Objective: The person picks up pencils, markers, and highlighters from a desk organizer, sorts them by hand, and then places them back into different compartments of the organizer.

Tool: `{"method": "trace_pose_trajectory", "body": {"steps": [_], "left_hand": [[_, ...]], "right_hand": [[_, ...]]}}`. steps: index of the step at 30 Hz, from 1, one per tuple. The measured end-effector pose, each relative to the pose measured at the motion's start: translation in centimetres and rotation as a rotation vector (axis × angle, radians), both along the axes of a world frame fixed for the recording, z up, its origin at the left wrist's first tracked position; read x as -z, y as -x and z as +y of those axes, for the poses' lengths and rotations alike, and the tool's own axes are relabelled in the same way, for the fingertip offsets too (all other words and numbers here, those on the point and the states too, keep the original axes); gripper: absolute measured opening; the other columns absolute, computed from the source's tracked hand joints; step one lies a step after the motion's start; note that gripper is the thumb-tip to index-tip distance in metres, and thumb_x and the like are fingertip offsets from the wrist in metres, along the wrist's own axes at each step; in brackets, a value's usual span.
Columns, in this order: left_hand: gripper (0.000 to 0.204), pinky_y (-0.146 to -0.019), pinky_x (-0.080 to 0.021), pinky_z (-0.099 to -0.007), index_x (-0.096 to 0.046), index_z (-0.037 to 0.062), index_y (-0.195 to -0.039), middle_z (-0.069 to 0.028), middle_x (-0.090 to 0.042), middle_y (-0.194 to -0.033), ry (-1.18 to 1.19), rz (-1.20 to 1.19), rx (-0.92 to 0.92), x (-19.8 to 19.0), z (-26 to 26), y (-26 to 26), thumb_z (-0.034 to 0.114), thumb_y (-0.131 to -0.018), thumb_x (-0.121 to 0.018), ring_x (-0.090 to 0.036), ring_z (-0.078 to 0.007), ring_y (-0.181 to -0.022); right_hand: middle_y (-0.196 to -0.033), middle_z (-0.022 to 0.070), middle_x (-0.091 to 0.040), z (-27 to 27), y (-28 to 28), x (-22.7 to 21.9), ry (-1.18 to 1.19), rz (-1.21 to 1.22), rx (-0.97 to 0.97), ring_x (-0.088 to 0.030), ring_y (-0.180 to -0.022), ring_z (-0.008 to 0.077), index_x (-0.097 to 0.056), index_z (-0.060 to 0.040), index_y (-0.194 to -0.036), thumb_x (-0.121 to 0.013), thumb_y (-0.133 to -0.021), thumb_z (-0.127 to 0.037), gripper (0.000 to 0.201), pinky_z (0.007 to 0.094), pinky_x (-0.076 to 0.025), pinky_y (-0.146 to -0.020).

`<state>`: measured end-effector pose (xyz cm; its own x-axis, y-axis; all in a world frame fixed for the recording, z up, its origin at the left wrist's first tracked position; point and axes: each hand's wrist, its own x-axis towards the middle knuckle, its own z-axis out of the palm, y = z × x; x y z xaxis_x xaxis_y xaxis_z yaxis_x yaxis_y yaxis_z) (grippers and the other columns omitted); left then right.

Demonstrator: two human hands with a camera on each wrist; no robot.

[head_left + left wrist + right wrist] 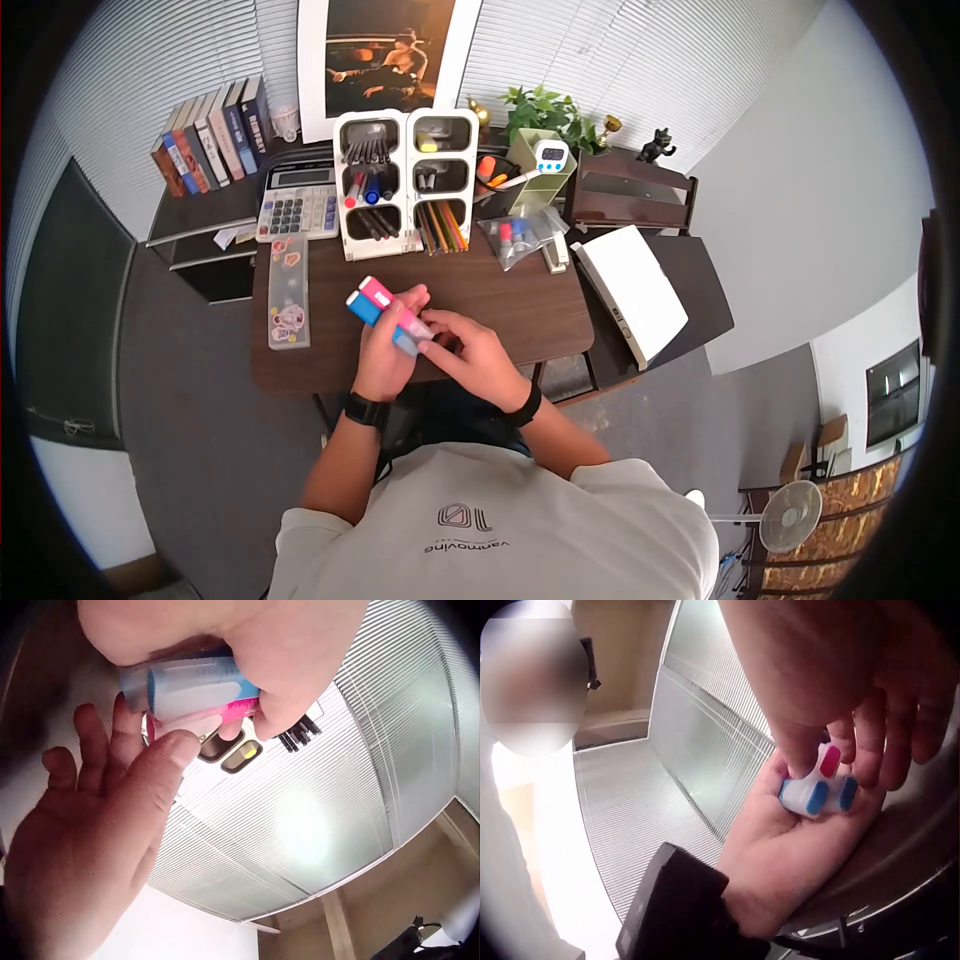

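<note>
My left hand [385, 350] holds a pink highlighter [376, 292] and a blue highlighter [363, 308] side by side, above the desk's front edge. Their clear capped ends point toward my right hand [478, 362]. In the right wrist view, a second blue end [847, 793] shows beside the blue highlighter [806, 798] in the left palm. My right thumb and index finger pinch at the clear end of the pink highlighter [829, 761], while the other right fingers stay extended. The left wrist view shows the right thumb [180, 746] right at that end.
Behind the hands stands a white organizer [405, 200] with pens and colored pencils in its compartments. A sticker-covered pencil case [290, 310] and a calculator [297, 212] lie left. To the right are a clear bag [520, 240], a stapler [556, 252] and a white box [630, 290].
</note>
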<state>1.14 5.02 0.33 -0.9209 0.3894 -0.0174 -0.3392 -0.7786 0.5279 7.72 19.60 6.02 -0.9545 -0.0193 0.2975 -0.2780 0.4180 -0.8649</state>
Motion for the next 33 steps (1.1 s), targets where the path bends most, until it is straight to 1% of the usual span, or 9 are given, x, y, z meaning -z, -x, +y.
{"method": "trace_pose_trajectory", "body": {"steps": [4, 6, 9, 12, 15, 18, 19, 23, 33], "left_hand": [[0.031, -0.110, -0.045, -0.0455, -0.064, 0.0014, -0.121, -0.0143, -0.064, -0.135, 0.122, 0.064, 0.026, 0.3, 0.1, -0.2, 0.027, -0.108, -0.052, -0.058, -0.0262, -0.127], [0.034, -0.110, -0.045, -0.0458, -0.060, 0.0023, -0.128, -0.0137, -0.063, -0.136, 0.081, 0.046, 0.070, 0.6, 0.0, 0.1, 0.029, -0.108, -0.053, -0.057, -0.0259, -0.129], [0.043, -0.107, -0.047, -0.0452, -0.050, 0.0072, -0.143, -0.0109, -0.063, -0.132, -0.047, -0.016, 0.029, 0.6, 0.3, 0.1, 0.031, -0.107, -0.057, -0.057, -0.0240, -0.127], [0.045, -0.107, -0.046, -0.0449, -0.046, 0.0139, -0.148, -0.0062, -0.063, -0.125, 0.018, -0.029, 0.006, 0.8, -0.1, 0.1, 0.035, -0.109, -0.053, -0.058, -0.0200, -0.120], [0.045, -0.105, -0.047, -0.0445, -0.046, 0.0169, -0.149, -0.0038, -0.063, -0.119, 0.057, -0.073, -0.006, -0.3, 0.1, -0.1, 0.035, -0.108, -0.053, -0.059, -0.0185, -0.115], [0.044, -0.103, -0.049, -0.0440, -0.047, 0.0176, -0.149, -0.0044, -0.064, -0.118, 0.056, -0.132, -0.003, -0.6, 0.1, -0.1, 0.034, -0.108, -0.053, -0.060, -0.0188, -0.113], [0.044, -0.101, -0.050, -0.0435, -0.047, 0.0182, -0.149, -0.0047, -0.064, -0.117, 0.046, -0.173, -0.005, -0.6, -0.1, 0.0, 0.033, -0.108, -0.053, -0.060, -0.0189, -0.112], [0.048, -0.098, -0.051, -0.0452, -0.042, 0.0160, -0.152, -0.0085, -0.064, -0.117, -0.015, -0.163, 0.000, 0.0, -0.4, 0.1, 0.029, -0.108, -0.054, -0.061, -0.0213, -0.110], [0.047, -0.099, -0.050, -0.0432, -0.044, 0.0156, -0.151, -0.0071, -0.063, -0.115, -0.006, -0.154, 0.019, -0.3, -0.3, -0.1, 0.034, -0.108, -0.050, -0.060, -0.0208, -0.108]], "right_hand": [[-0.105, 0.0125, -0.071, 0.3, -0.4, 0.5, 0.025, -0.056, 0.034, -0.069, -0.087, 0.0176, -0.069, -0.0017, -0.121, -0.075, -0.092, -0.013, 0.031, 0.0298, -0.055, -0.071], [-0.105, 0.0123, -0.071, 0.6, 0.0, 0.1, 0.043, -0.086, 0.046, -0.069, -0.085, 0.0166, -0.069, -0.0014, -0.120, -0.075, -0.092, -0.011, 0.031, 0.0287, -0.055, -0.070], [-0.104, 0.0088, -0.070, 1.8, 0.5, -1.2, 0.074, 0.279, 0.192, -0.067, -0.084, 0.0136, -0.071, -0.0014, -0.117, -0.077, -0.088, -0.003, 0.030, 0.0255, -0.053, -0.068], [-0.105, 0.0088, -0.069, 4.0, 2.2, -4.1, 0.111, 0.496, 0.261, -0.063, -0.080, 0.0133, -0.070, -0.0012, -0.117, -0.075, -0.087, 0.000, 0.030, 0.0262, -0.052, -0.070], [-0.101, 0.0089, -0.067, 5.6, 5.7, -9.2, -0.192, 0.630, 0.358, -0.064, -0.080, 0.0174, -0.070, -0.0030, -0.116, -0.073, -0.088, -0.001, 0.028, 0.0281, -0.052, -0.070], [-0.100, 0.0104, -0.066, 7.2, 10.7, -10.0, -0.445, 0.728, 0.385, -0.066, -0.083, 0.0270, -0.070, -0.0070, -0.114, -0.072, -0.088, -0.005, 0.026, 0.0343, -0.054, -0.069], [-0.102, 0.0093, -0.066, 7.3, 11.7, -9.9, -0.477, 0.686, 0.392, -0.067, -0.086, 0.0302, -0.070, -0.0098, -0.113, -0.073, -0.088, -0.008, 0.026, 0.0391, -0.055, -0.070], [-0.101, 0.0056, -0.066, 6.9, 14.7, -8.6, -0.605, 0.625, 0.395, -0.069, -0.086, 0.0296, -0.069, -0.0121, -0.113, -0.072, -0.089, -0.010, 0.025, 0.0404, -0.057, -0.069], [-0.109, 0.0106, -0.067, 5.7, 16.9, -7.4, -0.523, 0.612, 0.384, -0.069, -0.089, 0.0338, -0.063, -0.0098, -0.128, -0.065, -0.096, -0.017, 0.033, 0.0431, -0.058, -0.072]]}}
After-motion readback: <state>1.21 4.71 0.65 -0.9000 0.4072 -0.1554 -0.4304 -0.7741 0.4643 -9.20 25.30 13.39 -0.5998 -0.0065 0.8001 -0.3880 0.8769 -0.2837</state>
